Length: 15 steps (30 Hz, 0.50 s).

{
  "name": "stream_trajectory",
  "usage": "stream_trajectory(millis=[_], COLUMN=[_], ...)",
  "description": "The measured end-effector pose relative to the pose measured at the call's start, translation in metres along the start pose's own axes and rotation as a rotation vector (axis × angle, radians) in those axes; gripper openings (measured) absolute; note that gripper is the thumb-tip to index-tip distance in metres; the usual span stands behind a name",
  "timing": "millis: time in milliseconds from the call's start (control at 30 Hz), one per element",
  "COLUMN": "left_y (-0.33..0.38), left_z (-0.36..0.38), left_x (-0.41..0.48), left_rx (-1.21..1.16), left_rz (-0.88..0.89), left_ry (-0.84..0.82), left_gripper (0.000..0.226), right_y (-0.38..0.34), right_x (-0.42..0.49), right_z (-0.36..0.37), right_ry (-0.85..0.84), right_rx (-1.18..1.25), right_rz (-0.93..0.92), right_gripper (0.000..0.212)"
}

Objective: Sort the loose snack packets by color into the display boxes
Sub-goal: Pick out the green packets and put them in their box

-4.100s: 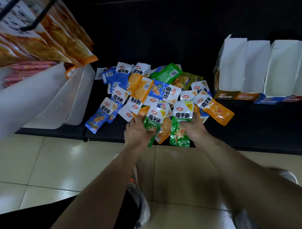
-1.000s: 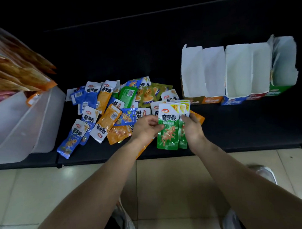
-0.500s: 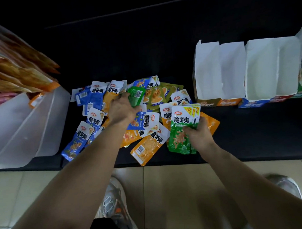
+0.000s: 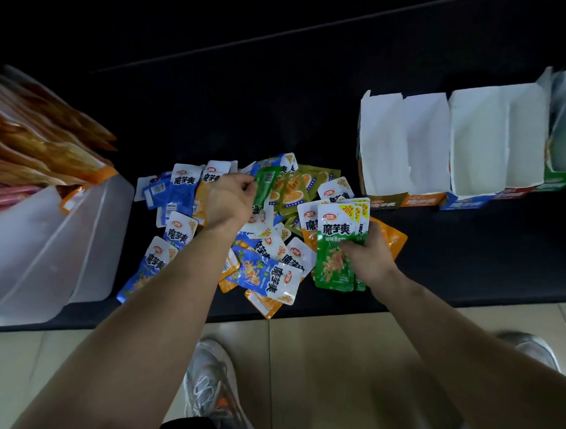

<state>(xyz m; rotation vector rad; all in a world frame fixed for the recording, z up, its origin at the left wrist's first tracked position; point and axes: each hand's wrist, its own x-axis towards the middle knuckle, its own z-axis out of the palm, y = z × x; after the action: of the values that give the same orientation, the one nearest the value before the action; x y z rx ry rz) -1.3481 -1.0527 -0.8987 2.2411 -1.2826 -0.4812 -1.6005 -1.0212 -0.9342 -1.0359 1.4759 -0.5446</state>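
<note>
Right hand (image 4: 368, 253) clamped on a fanned stack of green foil packets (image 4: 336, 248), left hand (image 4: 228, 199) pinching another green packet (image 4: 264, 185) from the pile, apparently to batch one colour.

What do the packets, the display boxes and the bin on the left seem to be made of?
Packets: glossy printed plastic film, probably; they glint and crinkle.
Display boxes: cardboard, matt white inside, printed fronts, creased flaps.
Bin: frosted, translucent plastic, smooth.
</note>
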Motion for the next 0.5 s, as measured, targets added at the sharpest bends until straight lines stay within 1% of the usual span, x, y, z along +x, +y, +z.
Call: stream_trajectory(millis=[133, 167, 200, 233, 300, 367, 400, 433, 500], left_y=[0.009, 0.013, 0.015, 0.019, 0.022, 0.017, 0.012, 0.008, 0.001], left_z=[-0.007, -0.011, -0.015, -0.020, -0.025, -0.021, -0.017, -0.013, -0.009], left_x=[0.002, 0.002, 0.002, 0.000, -0.007, -0.020, -0.026, -0.032, -0.040], left_rx=[0.062, 0.033, -0.026, -0.090, -0.130, -0.026, 0.023, 0.048, 0.016], left_rz=[0.081, 0.099, 0.113, 0.123, 0.106, 0.058, 0.046, 0.033, -0.014], left_ry=[0.193, 0.221, 0.207, 0.164, -0.015, -0.240, -0.319, -0.373, -0.437], left_gripper=[0.022, 0.021, 0.020, 0.018, 0.015, 0.019, 0.021, 0.021, 0.030], right_y=[0.001, 0.000, -0.002, -0.004, -0.008, -0.009, -0.008, -0.007, -0.004], right_x=[0.000, -0.001, -0.002, -0.005, -0.008, -0.011, -0.013, -0.014, -0.016], right_z=[-0.001, -0.002, -0.003, -0.004, -0.008, -0.012, -0.014, -0.016, -0.018], right_ry=[0.015, 0.015, 0.014, 0.014, 0.019, 0.025, 0.034, 0.045, 0.062], right_rx=[0.023, 0.033, 0.041, 0.046, 0.037, 0.028, 0.025, 0.022, 0.025], right_rz=[-0.006, -0.005, -0.006, -0.010, -0.020, -0.025, -0.021, -0.016, -0.007], right_gripper=[0.038, 0.037, 0.037, 0.037, 0.035, 0.033, 0.033, 0.033, 0.033])
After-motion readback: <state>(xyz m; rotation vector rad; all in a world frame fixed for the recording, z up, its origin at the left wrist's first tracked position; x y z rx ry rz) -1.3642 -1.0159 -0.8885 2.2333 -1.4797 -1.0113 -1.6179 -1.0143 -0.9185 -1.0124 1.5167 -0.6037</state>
